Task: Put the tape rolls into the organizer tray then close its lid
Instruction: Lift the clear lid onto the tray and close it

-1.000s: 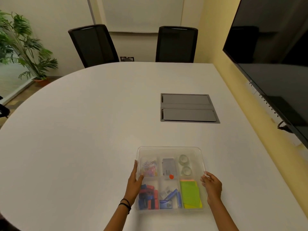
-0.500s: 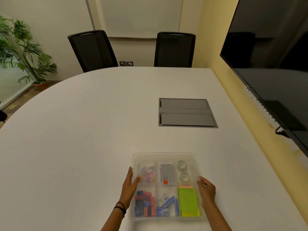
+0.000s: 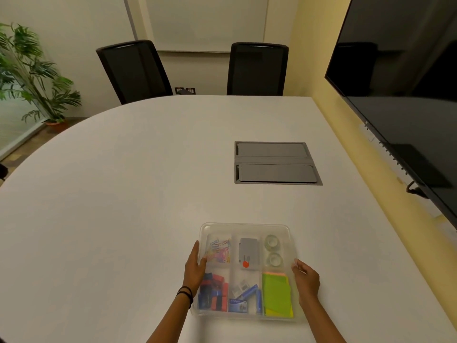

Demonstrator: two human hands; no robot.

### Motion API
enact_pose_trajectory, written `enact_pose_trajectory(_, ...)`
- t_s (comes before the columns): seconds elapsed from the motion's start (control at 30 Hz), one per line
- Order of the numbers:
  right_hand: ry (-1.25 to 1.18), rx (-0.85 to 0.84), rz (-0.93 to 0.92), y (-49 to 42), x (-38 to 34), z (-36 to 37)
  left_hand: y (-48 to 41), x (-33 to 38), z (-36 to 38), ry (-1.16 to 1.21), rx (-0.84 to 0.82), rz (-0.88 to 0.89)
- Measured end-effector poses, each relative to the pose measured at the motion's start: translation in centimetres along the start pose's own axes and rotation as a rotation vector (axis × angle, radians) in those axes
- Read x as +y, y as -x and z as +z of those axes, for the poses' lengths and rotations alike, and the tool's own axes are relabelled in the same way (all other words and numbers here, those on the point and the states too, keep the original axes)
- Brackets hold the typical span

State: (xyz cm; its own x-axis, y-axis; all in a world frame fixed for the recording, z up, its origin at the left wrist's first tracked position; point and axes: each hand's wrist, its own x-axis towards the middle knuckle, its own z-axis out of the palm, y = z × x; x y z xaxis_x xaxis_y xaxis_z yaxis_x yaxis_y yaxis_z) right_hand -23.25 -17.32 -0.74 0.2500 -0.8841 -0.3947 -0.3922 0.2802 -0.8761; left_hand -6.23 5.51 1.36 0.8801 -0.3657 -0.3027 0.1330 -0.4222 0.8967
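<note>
The clear plastic organizer tray (image 3: 244, 226) sits on the white table (image 3: 118, 194) close to me, with a hazy clear lid lying over its compartments. Two clear tape rolls (image 3: 271, 241) (image 3: 275, 259) lie one behind the other in the far right compartment. My left hand (image 3: 195, 268) clasps the tray's left edge, thumb on top. My right hand (image 3: 305, 280) clasps the right edge. Other compartments hold coloured paper clips, a grey stapler, binder clips, staple boxes and green sticky notes.
A grey cable hatch (image 3: 275, 163) is set into the table beyond the tray. Two black chairs (image 3: 134, 70) (image 3: 257, 68) stand at the far edge. A large dark screen (image 3: 408, 95) hangs on the right wall, and a potted plant (image 3: 32, 75) stands far left.
My hands keep their places on the tray's two sides. The tray sits slightly lower and more to the left in view as my head shifts.
</note>
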Motion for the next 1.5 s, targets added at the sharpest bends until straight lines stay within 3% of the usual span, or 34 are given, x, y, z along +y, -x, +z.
enact_pose_trajectory(0.47, 0.217, -0.015, -0.203, 0.5, 0.9, 0.3, -2.9, 0.0, -0.3, -0.022, -0.048, -0.012)
enact_pose_trajectory(0.73, 0.147, -0.004, -0.096, -1.7, -1.1, 0.6, -3.2, -0.9, -0.4, -0.002, -0.021, -0.012)
enact_pose_trajectory(1.07, 0.215, -0.289, 0.006, -5.5, -6.0, 4.0, -8.5, 1.3, 0.0, 0.078, -0.044, -0.039)
enact_pose_trajectory(1.3, 0.220, -0.301, -0.001, -6.9, -6.2, 5.8, -10.5, 0.2, -0.2, 0.102, 0.026, -0.042)
enact_pose_trajectory(1.5, 0.205, -0.211, -0.024, -7.9, -6.5, 7.5, -10.0, -0.3, -0.3, 0.185, 0.036, -0.070)
